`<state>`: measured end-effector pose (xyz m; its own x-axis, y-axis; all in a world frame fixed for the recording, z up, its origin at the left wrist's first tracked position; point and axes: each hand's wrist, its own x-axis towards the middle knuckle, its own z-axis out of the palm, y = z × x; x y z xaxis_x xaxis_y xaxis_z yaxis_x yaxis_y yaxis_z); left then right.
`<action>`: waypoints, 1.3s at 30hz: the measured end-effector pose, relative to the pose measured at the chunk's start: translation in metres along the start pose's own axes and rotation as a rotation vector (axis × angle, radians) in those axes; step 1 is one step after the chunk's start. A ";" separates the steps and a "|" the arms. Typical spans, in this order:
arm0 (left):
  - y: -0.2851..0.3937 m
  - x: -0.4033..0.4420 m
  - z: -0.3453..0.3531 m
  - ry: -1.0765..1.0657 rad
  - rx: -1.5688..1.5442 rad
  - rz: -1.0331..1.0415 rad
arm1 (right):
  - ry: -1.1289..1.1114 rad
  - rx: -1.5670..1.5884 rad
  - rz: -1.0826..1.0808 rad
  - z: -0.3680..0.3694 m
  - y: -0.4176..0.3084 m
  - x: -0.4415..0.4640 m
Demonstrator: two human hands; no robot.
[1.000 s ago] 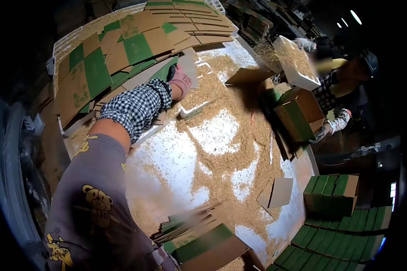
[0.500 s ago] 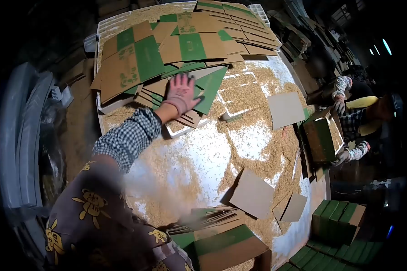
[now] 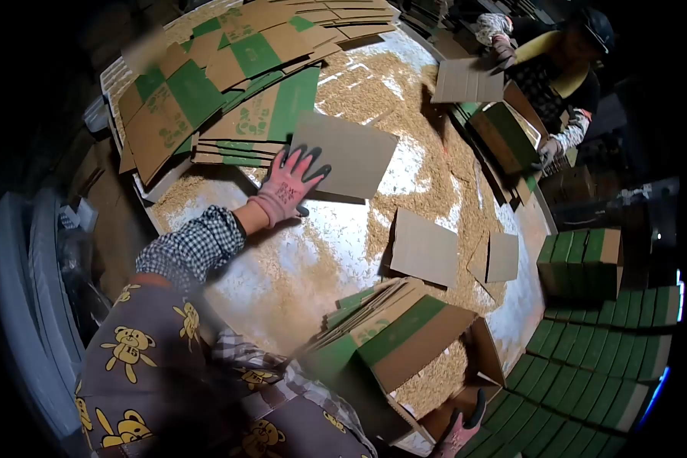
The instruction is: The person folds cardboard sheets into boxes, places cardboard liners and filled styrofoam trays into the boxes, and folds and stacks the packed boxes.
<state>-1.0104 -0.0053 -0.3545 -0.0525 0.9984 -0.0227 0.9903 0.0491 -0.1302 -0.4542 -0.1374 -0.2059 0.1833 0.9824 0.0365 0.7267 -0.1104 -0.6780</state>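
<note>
My left hand (image 3: 286, 183), in a pink glove with dark fingertips, lies with fingers spread on the lower left edge of a plain cardboard sheet (image 3: 347, 153). Beneath and beside that sheet are flat green-and-brown cartons (image 3: 244, 122). At the bottom right my right hand (image 3: 462, 431), gloved the same way, shows its thumb and a finger apart at the corner of an open carton (image 3: 404, 343). Pale brown shavings (image 3: 435, 382) fill part of this carton. Folded cartons (image 3: 359, 317) stand against its far side.
Across the table a co-worker (image 3: 561, 84) holds a cardboard sheet (image 3: 466, 81) over a carton (image 3: 504, 137). Two loose sheets (image 3: 425, 248) (image 3: 502, 257) lie mid-table among scattered shavings. Packed green cartons (image 3: 595, 332) are stacked at the right.
My left hand has moved toward me, and a plain sheet now lies under its fingers. My right hand has come into view at the carton. The co-worker has raised a sheet.
</note>
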 end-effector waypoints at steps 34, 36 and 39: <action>0.231 -0.067 -0.171 -0.002 -1.640 0.220 | -0.108 0.664 -0.061 0.032 0.108 0.015; 0.251 -0.074 -0.061 -0.236 -1.088 0.062 | -0.147 0.354 -0.015 0.090 0.142 0.022; 0.268 -0.104 -0.066 -0.438 -1.934 -0.033 | -0.094 0.542 0.016 0.082 0.111 -0.010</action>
<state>-0.7311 -0.0944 -0.3216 0.2055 0.9372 -0.2818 -0.2312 0.3262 0.9166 -0.4297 -0.1476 -0.3419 0.1138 0.9932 -0.0259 0.2746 -0.0565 -0.9599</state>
